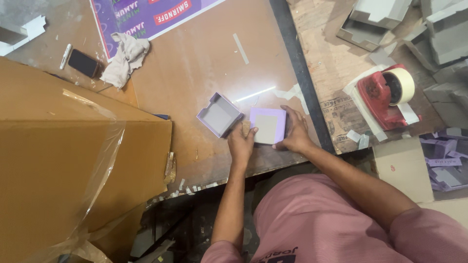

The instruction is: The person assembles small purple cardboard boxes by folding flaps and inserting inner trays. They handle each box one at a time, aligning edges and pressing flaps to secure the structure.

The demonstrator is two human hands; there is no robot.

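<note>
Here, items run from largest to smallest.

- Table [195, 68]: brown board top; at its left a big cardboard carton [73, 160] draped in clear film.
- Purple printed poster [146, 14]: flat at the far edge, with red and white label shapes.
- Red tape dispenser [385, 95]: on the plywood to the right, carrying a cream roll.
- Lilac open tray [219, 114]: grey inside, just left of the hands.
- Lilac-edged square panel [267, 125]: lies flat near the table's front edge, between both hands. Probably light, stiff paperboard that creases easily; best taken by opposite edges.
- Left hand [241, 142]: fingers curled against the panel's left edge.
- Right hand [295, 130]: fingers spread, pressing the panel's right edge.
- Dark phone [84, 63]: beside a crumpled cloth [126, 57].
</note>
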